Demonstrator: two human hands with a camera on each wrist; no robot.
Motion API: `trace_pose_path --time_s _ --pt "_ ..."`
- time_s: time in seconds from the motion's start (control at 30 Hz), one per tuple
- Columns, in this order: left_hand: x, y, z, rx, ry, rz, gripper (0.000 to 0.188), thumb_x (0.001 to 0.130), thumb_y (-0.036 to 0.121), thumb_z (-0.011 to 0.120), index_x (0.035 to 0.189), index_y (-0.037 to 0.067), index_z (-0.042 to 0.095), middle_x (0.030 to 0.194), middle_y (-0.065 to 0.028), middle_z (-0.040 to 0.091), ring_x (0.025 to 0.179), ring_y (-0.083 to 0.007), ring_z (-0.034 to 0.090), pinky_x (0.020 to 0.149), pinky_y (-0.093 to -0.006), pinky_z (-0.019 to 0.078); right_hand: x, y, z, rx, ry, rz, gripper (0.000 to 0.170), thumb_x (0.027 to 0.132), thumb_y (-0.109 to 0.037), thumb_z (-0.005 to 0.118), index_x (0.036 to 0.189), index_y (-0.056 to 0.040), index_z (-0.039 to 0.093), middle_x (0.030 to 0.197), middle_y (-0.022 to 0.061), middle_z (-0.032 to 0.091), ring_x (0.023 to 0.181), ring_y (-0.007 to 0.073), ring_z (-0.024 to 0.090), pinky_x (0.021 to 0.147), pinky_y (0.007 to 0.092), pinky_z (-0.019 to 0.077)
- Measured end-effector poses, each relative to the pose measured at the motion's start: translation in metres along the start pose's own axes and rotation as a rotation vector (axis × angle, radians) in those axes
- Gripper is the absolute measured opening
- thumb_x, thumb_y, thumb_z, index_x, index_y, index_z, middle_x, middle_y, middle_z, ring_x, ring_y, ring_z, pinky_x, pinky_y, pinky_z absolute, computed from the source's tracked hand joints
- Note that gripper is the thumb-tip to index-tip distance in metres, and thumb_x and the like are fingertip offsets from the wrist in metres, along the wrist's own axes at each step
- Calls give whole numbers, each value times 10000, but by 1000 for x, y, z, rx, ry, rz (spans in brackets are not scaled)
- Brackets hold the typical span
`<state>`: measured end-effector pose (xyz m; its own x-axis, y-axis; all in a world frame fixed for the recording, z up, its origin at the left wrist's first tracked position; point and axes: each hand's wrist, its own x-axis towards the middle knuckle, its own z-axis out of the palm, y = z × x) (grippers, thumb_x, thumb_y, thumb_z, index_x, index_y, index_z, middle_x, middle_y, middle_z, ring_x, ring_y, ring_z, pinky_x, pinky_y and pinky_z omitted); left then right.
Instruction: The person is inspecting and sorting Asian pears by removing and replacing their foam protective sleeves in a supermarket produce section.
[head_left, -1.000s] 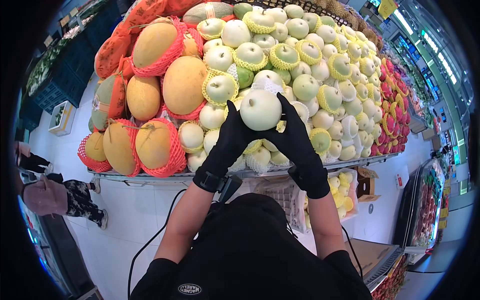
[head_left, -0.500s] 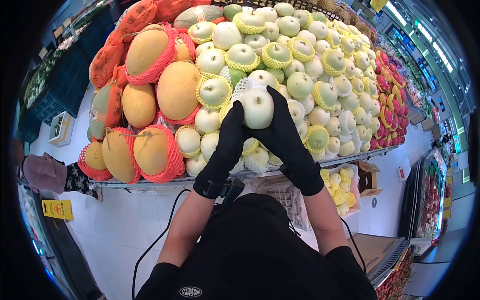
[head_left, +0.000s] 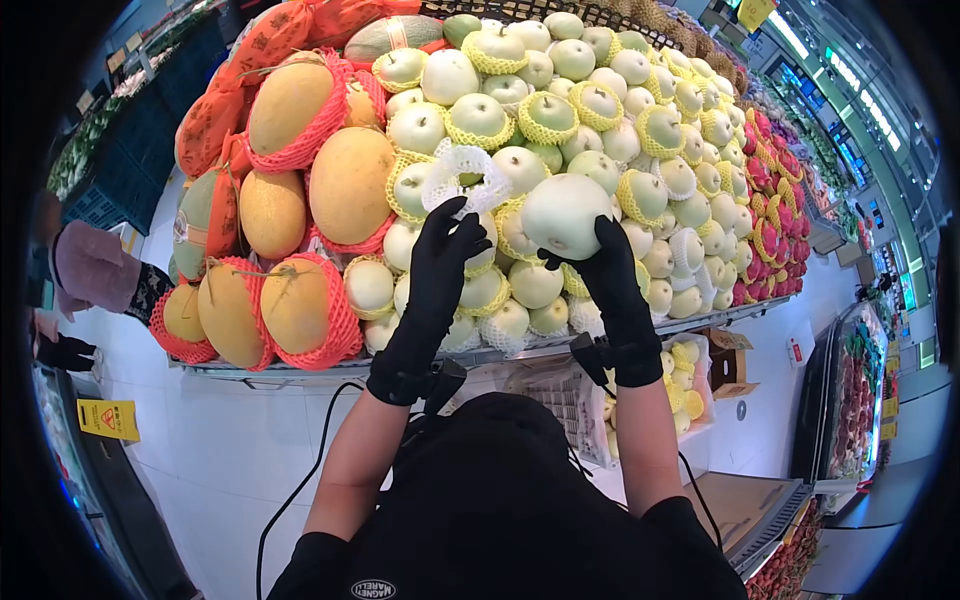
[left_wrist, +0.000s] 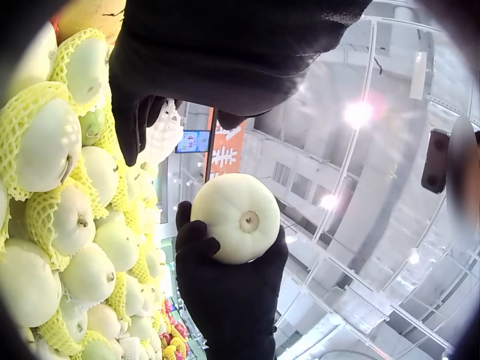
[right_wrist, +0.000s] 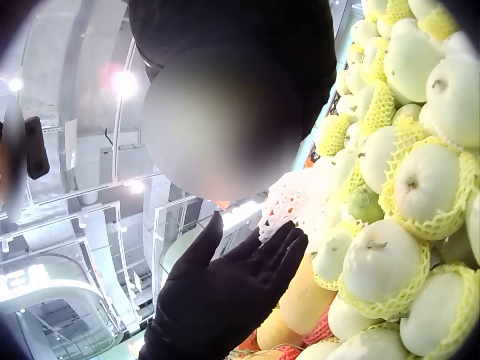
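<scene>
The right hand (head_left: 612,275), in a black glove, grips a pale green-white melon (head_left: 572,212) from below and the right. In the left wrist view, this hand (left_wrist: 229,300) curls its fingers round the melon (left_wrist: 235,217), whose round end scar shows. Left of it, the gloved left hand (head_left: 440,265) reaches to the lower edge of a white foam net (head_left: 452,165). In the right wrist view, the left fingertips touch the net (right_wrist: 289,206), with the thumb held apart. A blurred round shape, very close, hides part of that view.
Pale melons, many in yellow nets, fill the sloping stand. Large orange melons (head_left: 352,185) in red nets lie at the left, dragon fruit (head_left: 785,215) at the right. The stand's metal edge (head_left: 480,355) runs in front; a crate (head_left: 560,405) sits below. Another person (head_left: 95,265) is at the far left.
The hands have parted. The right hand has moved right with the melon and tilted it; the left hand has let go of it and moved left to the white net.
</scene>
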<state>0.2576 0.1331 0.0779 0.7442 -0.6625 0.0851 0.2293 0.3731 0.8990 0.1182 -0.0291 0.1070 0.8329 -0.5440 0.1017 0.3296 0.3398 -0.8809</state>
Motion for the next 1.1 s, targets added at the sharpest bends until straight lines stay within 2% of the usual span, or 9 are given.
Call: trace_pose_path --time_s 0.2,0.37,0.47,0.57,0.7,0.73,0.8,0.83,1.1 --pt "-4 9 14 63 -125 117 432 890 57 648 1292 9 496 1158 -66 562 994 -124 580 915 -273 478 -8 -11 4 -430 73 5 664 827 -296 700 1352 -2 418 1203 136 569 1058 228 596 780 363 556" --pt "-4 -5 27 78 -260 161 779 785 97 777 1421 27 333 1256 -142 524 1163 -229 530 999 -367 443 -11 -15 23 -603 37 -97 665 782 -201 748 1340 -20 434 1203 128 561 1063 199 583 746 305 554" --pt "-9 3 31 80 -251 188 747 779 -12 738 1413 35 346 1249 -146 543 1134 -204 551 1001 -367 454 -8 -5 9 -746 33 -169 670 808 -233 692 1370 -2 411 1248 123 549 1106 207 560 915 335 485" --pt "-4 -5 27 35 -236 128 698 798 16 726 1399 28 371 1261 -136 542 1161 -218 545 991 -365 464 -7 -2 18 -825 54 -156 640 824 -233 724 1350 -12 433 1169 117 577 991 169 606 697 276 535" --pt "5 -8 14 -223 -179 -7 537 862 56 677 1345 4 448 1252 -140 524 1095 -216 562 930 -327 494 -10 -13 28 -597 37 -2 449 972 -265 538 1336 -8 485 1005 99 620 691 128 604 636 266 503" --pt "7 -9 10 -108 -198 31 525 857 62 683 1329 4 460 1233 -134 540 1082 -208 566 919 -323 496 -9 -10 23 -536 -7 -21 418 1010 -235 462 1354 3 463 1030 98 631 697 146 620 622 266 516" --pt "8 -9 4 121 -234 112 501 849 76 696 1298 3 486 1196 -123 571 1055 -192 576 897 -313 498 -8 -9 23 -524 -6 -14 394 995 -201 493 1334 1 490 987 96 639 690 132 614 625 262 512" --pt "6 -5 0 529 -236 293 456 827 97 721 1229 2 527 1118 -104 618 1033 -177 588 863 -321 506 -8 -9 26 -565 19 -18 387 978 -188 517 1316 1 509 964 90 639 679 122 608 612 254 504" --pt "-18 32 22 764 -116 461 476 764 201 791 1153 15 587 1071 -111 671 997 -204 639 860 -337 512 -4 0 35 -626 79 -6 372 917 -168 609 1249 -3 572 797 61 646 633 99 594 580 240 483"
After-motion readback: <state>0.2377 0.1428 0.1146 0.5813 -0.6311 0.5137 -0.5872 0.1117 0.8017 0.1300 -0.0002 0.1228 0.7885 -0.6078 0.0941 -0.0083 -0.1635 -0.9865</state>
